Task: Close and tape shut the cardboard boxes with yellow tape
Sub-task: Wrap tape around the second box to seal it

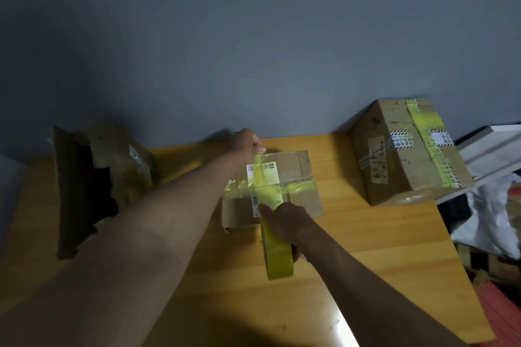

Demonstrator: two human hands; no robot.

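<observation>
Dim room, lit unevenly. Plain grey-blue wall [253,36] filling the upper half, darker toward the left corner. Yellow wooden table [352,248] pushed against it, with a bright glare near the front edge. White board [490,146] at the right, above a heap of cloth [490,214] and red material [501,315].

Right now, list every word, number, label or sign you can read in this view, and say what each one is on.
No text here can be quoted with confidence.
White shipping label on the middle box: QR code, green logo, print too blurred.
Barcode on the same box: digits too small.
White printed label on the right box: characters upside down, blurred.
Label on the left box: unreadable.
</observation>
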